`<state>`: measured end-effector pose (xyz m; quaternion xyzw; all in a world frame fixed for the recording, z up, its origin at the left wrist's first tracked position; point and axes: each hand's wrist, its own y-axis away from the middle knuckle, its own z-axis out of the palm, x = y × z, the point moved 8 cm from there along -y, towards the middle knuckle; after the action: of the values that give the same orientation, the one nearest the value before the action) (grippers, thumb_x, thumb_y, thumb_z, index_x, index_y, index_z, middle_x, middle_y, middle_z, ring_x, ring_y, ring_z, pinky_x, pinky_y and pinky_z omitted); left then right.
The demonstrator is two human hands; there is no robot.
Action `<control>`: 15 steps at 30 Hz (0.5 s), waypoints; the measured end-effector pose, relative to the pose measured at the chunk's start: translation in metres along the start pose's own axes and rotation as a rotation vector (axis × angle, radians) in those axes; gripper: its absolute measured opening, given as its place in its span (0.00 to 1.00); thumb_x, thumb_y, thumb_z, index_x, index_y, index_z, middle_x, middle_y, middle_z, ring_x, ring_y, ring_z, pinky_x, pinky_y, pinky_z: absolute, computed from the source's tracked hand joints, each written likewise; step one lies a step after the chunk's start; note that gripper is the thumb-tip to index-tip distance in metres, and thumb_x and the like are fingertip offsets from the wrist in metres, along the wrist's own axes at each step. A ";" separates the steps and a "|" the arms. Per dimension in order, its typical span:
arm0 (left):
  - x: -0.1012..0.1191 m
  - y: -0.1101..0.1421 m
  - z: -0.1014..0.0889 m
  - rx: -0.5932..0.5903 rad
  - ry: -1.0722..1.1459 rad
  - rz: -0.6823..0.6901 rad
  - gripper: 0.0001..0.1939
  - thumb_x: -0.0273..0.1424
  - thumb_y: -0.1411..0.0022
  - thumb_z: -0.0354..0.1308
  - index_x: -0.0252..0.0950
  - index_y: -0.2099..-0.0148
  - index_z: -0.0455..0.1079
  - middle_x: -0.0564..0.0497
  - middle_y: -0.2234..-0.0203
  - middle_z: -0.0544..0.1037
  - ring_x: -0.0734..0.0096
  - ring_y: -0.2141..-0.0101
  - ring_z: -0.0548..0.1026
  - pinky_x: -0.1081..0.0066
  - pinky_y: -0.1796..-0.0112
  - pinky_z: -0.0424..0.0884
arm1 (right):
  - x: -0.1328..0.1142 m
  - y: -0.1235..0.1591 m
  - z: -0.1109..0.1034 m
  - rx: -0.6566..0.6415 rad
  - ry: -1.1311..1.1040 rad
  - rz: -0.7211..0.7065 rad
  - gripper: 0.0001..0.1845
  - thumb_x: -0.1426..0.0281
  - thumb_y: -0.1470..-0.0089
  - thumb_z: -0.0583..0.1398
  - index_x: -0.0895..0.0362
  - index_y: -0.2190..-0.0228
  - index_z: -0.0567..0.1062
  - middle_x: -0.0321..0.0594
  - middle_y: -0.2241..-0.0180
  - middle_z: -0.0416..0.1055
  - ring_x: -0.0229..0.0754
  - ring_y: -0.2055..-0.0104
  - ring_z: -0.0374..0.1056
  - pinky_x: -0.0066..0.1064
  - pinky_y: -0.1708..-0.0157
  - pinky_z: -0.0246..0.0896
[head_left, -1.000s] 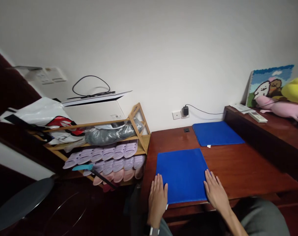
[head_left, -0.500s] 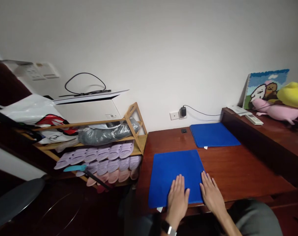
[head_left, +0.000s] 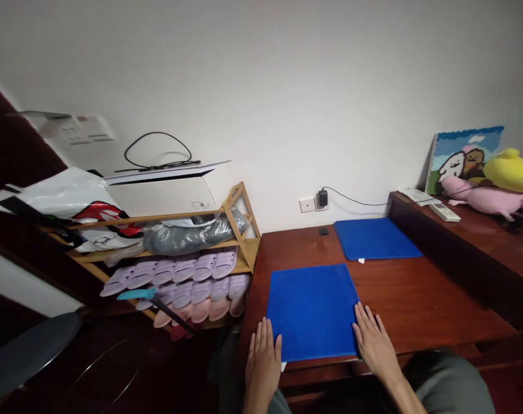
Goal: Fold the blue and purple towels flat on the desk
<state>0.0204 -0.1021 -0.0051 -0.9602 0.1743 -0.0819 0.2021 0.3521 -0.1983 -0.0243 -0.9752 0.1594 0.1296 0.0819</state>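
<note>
A blue square mat (head_left: pixel 313 310) lies flat near the front edge of the brown wooden desk (head_left: pixel 416 299). At its left edge, my left hand (head_left: pixel 262 359) rests flat, fingers stretched forward and thumb a little apart. My right hand (head_left: pixel 373 339) is laid along the mat's right edge, fingers extended, partly over the bare wood. Neither hand holds anything. Farther back, a second blue mat or stack of mats (head_left: pixel 377 238) lies on the desk, with a small white tag at its front edge.
On the left stands a wooden rack (head_left: pixel 244 247) with purple slippers (head_left: pixel 205 267), a white box (head_left: pixel 166 195) and a looped cable. A raised ledge on the right bears a remote (head_left: pixel 445 211), a pink plush toy (head_left: pixel 485 195) and a picture (head_left: pixel 468 152). A charger (head_left: pixel 322 198) is plugged into the wall.
My left hand has moved left, from the front middle of the near mat to its left edge. My right hand stays at the right edge. The view has shifted slightly.
</note>
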 end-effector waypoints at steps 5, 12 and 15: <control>0.076 -0.008 -0.027 -0.047 0.117 0.221 0.33 0.36 0.21 0.40 0.40 0.21 0.35 0.46 0.28 0.58 0.59 0.30 0.60 0.53 0.34 0.65 | 0.002 0.035 0.011 0.196 -0.014 -0.023 0.36 0.55 0.29 0.40 0.57 0.30 0.60 0.42 0.29 0.56 0.51 0.26 0.51 0.52 0.28 0.48; 0.209 -0.003 -0.025 -0.206 0.271 0.503 0.32 0.40 0.21 0.42 0.38 0.22 0.42 0.49 0.27 0.55 0.64 0.29 0.56 0.58 0.32 0.61 | -0.001 0.041 0.010 0.302 0.011 -0.121 0.34 0.56 0.28 0.43 0.62 0.32 0.63 0.47 0.31 0.60 0.52 0.29 0.57 0.49 0.32 0.55; 0.173 -0.004 -0.012 -0.157 0.208 0.410 0.32 0.41 0.21 0.43 0.39 0.22 0.41 0.48 0.27 0.57 0.62 0.29 0.57 0.56 0.33 0.63 | 0.001 0.040 0.007 0.289 0.009 -0.108 0.34 0.56 0.28 0.44 0.62 0.31 0.62 0.47 0.30 0.59 0.51 0.29 0.57 0.48 0.31 0.55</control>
<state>0.1793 -0.1667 0.0223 -0.9040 0.3911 -0.1237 0.1203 0.3386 -0.2342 -0.0361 -0.9610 0.1239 0.0961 0.2277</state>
